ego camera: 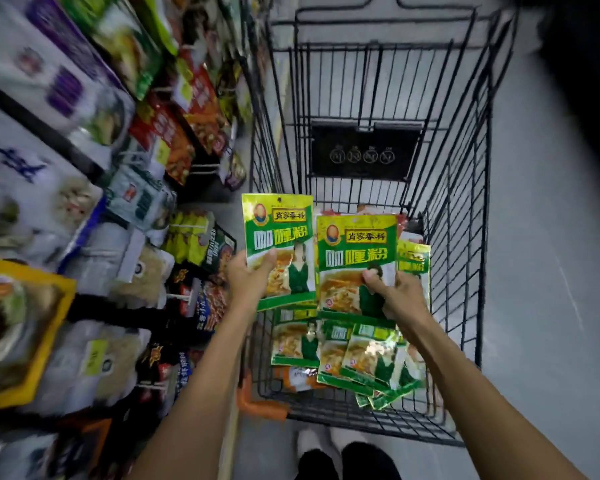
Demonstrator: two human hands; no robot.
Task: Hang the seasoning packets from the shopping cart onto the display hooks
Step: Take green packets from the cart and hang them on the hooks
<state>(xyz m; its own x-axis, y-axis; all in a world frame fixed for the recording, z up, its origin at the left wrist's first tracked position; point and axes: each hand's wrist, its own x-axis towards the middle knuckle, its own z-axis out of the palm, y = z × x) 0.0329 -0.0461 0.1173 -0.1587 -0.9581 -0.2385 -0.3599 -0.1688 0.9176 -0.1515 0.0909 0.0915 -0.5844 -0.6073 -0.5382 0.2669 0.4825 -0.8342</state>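
Pickup step: your left hand point(248, 278) grips one green packet point(279, 237), and your right hand point(400, 296) pinches a second packet point(357, 258) over the shopping cart point(459, 202). Next, swing left to the blurred display rack point(187, 244) and line up the top holes.

A shop aisle: hanging packet displays point(174, 140) beside a wire shopping cart point(465, 237).

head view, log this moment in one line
left hand: holds left packet | right hand: holds right packet | cart: more packets inside
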